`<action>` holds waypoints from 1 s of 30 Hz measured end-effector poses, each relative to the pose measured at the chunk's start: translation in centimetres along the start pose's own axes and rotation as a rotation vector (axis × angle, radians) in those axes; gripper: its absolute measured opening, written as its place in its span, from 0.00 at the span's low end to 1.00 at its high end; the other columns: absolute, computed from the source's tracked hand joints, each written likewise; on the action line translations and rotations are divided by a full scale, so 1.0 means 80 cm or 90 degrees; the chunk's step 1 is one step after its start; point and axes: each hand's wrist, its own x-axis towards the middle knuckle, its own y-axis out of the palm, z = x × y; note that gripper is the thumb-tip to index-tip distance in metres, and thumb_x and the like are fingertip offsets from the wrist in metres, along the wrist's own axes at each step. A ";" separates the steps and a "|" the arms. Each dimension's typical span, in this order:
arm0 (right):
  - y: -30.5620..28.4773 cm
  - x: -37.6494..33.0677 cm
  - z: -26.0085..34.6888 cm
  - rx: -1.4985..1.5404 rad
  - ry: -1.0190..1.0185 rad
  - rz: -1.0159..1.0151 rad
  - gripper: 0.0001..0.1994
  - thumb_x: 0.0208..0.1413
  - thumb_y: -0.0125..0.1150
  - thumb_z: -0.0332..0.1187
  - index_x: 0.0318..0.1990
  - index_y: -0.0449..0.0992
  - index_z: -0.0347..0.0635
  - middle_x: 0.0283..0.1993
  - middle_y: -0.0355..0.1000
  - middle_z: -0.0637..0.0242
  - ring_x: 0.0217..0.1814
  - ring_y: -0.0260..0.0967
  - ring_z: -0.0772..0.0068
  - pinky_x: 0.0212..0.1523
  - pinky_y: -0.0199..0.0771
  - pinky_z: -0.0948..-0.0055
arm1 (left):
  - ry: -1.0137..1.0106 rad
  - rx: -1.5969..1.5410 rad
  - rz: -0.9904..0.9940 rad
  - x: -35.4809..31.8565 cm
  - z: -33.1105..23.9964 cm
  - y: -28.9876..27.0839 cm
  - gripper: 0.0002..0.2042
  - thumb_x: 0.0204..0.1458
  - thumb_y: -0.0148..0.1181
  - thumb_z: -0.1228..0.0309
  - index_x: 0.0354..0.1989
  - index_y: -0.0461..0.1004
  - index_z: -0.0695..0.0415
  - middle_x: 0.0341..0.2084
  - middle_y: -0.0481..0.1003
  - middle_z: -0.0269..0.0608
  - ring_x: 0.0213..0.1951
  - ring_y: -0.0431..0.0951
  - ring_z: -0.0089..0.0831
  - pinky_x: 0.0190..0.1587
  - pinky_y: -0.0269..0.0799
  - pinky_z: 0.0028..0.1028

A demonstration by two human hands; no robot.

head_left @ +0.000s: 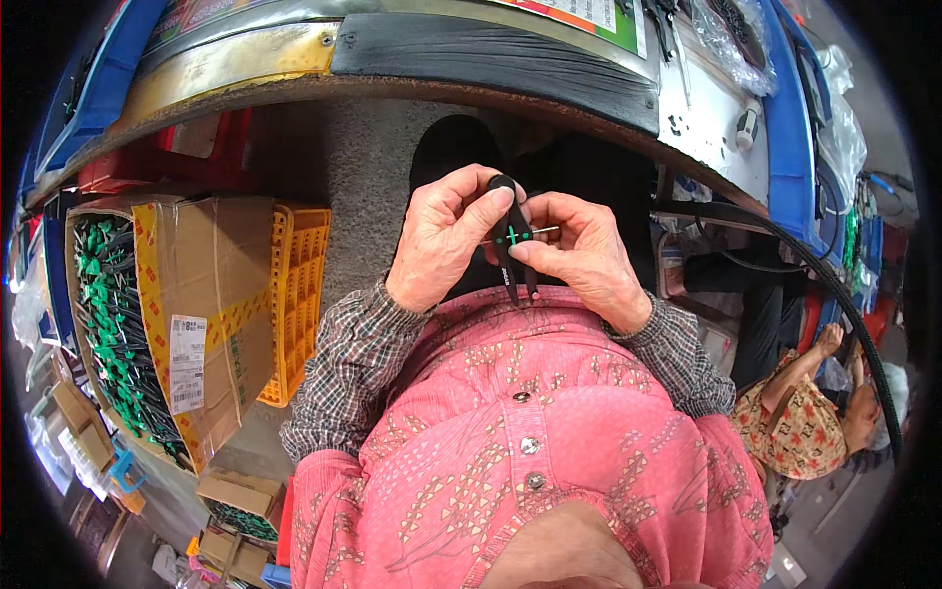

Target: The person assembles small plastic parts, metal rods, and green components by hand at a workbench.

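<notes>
Both hands pinch tight, the left hand (446, 240) on the small black tool (512, 250) and the right hand (579, 250) on its thin metal pin (545, 232), so push the pin in slow and straight.

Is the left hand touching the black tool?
Touching. The head view shows the left hand with its fingertips pressed on the black tool's rounded top.

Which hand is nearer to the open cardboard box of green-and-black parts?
Left. The left hand grips the black tool on the side toward the cardboard box; the right hand holds the tool from the far side, farther from the box.
</notes>
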 end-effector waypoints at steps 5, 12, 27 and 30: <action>-0.006 0.001 0.008 -0.075 0.044 0.031 0.10 0.52 0.63 0.26 0.41 0.75 0.32 0.34 0.75 0.70 0.34 0.71 0.84 0.32 0.72 0.84 | 0.007 -0.003 -0.009 0.000 0.000 -0.001 0.09 0.60 0.54 0.67 0.40 0.73 0.61 0.28 0.74 0.29 0.28 0.73 0.13 0.30 0.72 0.16; -0.001 0.001 0.002 -0.028 0.001 0.028 0.09 0.53 0.62 0.26 0.41 0.75 0.31 0.35 0.75 0.67 0.35 0.72 0.83 0.35 0.74 0.81 | 0.008 -0.003 -0.001 0.001 -0.001 -0.001 0.09 0.60 0.53 0.67 0.40 0.74 0.61 0.28 0.74 0.29 0.27 0.72 0.13 0.28 0.71 0.15; 0.002 0.000 0.008 -0.032 -0.002 0.037 0.11 0.53 0.62 0.24 0.43 0.73 0.31 0.38 0.74 0.67 0.38 0.74 0.81 0.37 0.75 0.81 | 0.018 -0.006 -0.005 -0.001 -0.006 -0.001 0.09 0.60 0.54 0.68 0.40 0.74 0.61 0.28 0.75 0.30 0.28 0.73 0.14 0.29 0.73 0.17; 0.002 -0.001 0.011 -0.032 0.010 0.041 0.11 0.52 0.63 0.24 0.43 0.73 0.32 0.38 0.74 0.68 0.39 0.73 0.82 0.38 0.75 0.82 | 0.022 -0.006 -0.006 -0.001 -0.006 -0.002 0.09 0.60 0.54 0.68 0.40 0.74 0.61 0.28 0.75 0.30 0.27 0.73 0.14 0.28 0.72 0.16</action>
